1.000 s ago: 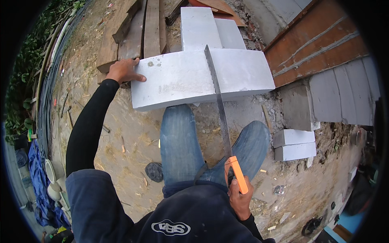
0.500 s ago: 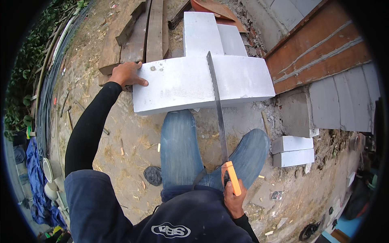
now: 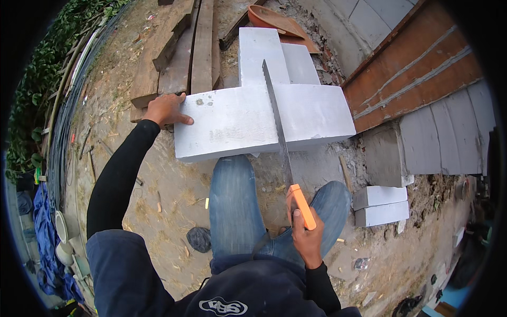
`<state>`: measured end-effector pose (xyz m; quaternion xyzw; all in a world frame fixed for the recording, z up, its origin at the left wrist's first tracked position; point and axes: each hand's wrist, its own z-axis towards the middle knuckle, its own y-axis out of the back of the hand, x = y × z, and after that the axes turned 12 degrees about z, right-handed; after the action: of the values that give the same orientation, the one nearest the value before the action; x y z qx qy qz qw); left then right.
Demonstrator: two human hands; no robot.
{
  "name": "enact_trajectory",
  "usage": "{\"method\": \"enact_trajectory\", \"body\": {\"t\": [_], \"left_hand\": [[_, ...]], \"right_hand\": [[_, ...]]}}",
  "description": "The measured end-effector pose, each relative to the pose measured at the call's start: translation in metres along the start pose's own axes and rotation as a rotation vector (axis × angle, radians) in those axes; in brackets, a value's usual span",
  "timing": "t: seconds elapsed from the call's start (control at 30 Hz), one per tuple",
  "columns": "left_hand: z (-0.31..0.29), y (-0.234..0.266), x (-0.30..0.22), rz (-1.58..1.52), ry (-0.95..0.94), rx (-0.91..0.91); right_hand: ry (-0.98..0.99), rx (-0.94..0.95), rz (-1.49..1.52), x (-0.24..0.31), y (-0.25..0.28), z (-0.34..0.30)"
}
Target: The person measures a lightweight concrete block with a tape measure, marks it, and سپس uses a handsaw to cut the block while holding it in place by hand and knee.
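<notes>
A long white lightweight concrete block (image 3: 227, 119) lies crosswise in front of my knees. Across its top, right of the middle, runs the toothed blade of a hand saw (image 3: 280, 124), its tip reaching past the block's far edge. My right hand (image 3: 309, 235) is closed round the saw's orange handle, above my right thigh. At the block's left end my left hand (image 3: 168, 110) presses down, thumb on the top face and fingers over the far corner. Whether the blade sits in a cut is hard to make out. Another white block (image 3: 261, 47) extends away behind it.
Wooden beams (image 3: 203, 53) lie at the far left of the block. An orange-brown board (image 3: 412, 68) leans along a grey block wall (image 3: 438, 137) on the right. Two small white block pieces (image 3: 381, 206) are stacked nearby. A black plastic bag (image 3: 199, 239) lies left of my legs.
My right hand has pushed the saw forward and up, away from my body, so more blade lies past the block's near edge. My left hand keeps its place on the block.
</notes>
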<state>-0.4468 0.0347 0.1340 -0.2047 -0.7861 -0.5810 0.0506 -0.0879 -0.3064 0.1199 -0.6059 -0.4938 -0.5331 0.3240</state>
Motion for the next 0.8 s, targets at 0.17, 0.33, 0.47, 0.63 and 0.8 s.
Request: {"method": "enact_trajectory", "body": {"t": [0.17,0.33,0.47,0.63,0.8], "left_hand": [[0.002,-0.010,0.011,-0.022,-0.001,0.004],[0.002,0.001,0.003,-0.020,-0.020,0.033],[-0.001,0.004,0.001,-0.004,-0.011,0.088],[-0.006,0.004,0.004,-0.039,0.015,0.085],[0.000,0.015,-0.005,0.023,0.025,0.086]], "right_hand": [[0.069,-0.008,-0.104,-0.020,0.017,-0.041],[0.070,-0.046,-0.131,-0.045,0.036,-0.093],[0.081,-0.019,0.003,-0.004,-0.009,0.002],[0.110,-0.002,-0.156,-0.048,0.051,-0.105],[0.106,-0.015,-0.046,-0.011,0.019,-0.029]]}}
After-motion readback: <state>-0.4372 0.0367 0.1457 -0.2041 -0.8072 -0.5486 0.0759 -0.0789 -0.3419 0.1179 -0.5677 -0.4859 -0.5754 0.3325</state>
